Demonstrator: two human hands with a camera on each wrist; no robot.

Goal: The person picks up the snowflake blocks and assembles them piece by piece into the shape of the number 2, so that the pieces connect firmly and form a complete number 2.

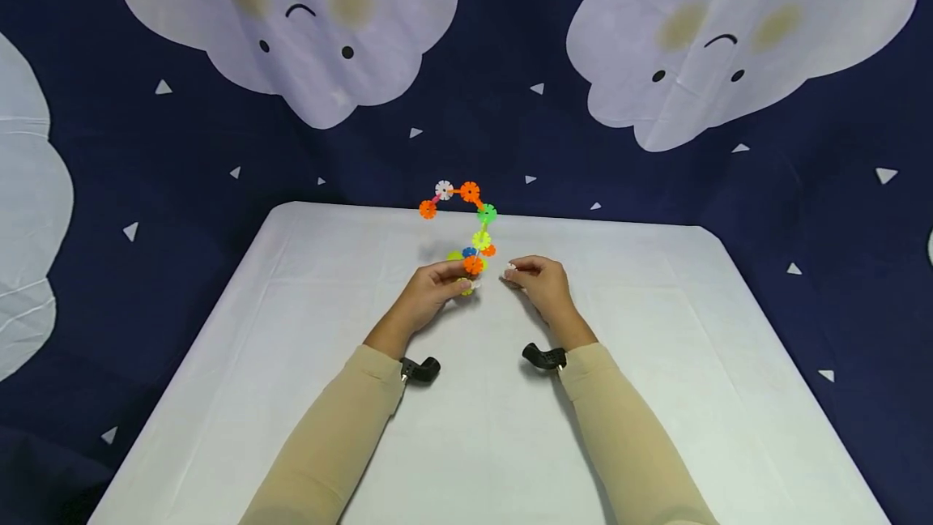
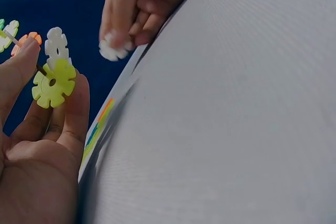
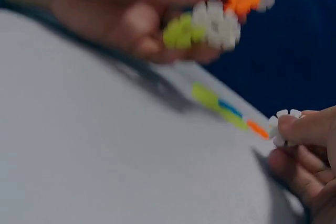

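My left hand [image 1: 426,296] pinches a curved chain of notched plastic snowflake discs [image 1: 470,191] between thumb and fingers. The chain is orange, white, green and yellow and arches away over the table's far edge. At its near end, a yellow disc [image 2: 54,83] joins a white disc [image 2: 56,45] beside the left fingertips. A short gap to the right, my right hand [image 1: 548,290] pinches a single white snowflake disc [image 3: 275,129] between thumb and forefinger. That disc is apart from the chain.
Behind the left hand, several loose discs lie on the white table [image 1: 619,428]: yellow-green [image 3: 206,96], blue [image 3: 230,108] and orange [image 3: 257,129]. A dark blue cloth [image 1: 503,47] with printed clouds hangs beyond the far edge. Both wrists carry black camera mounts [image 1: 421,370].
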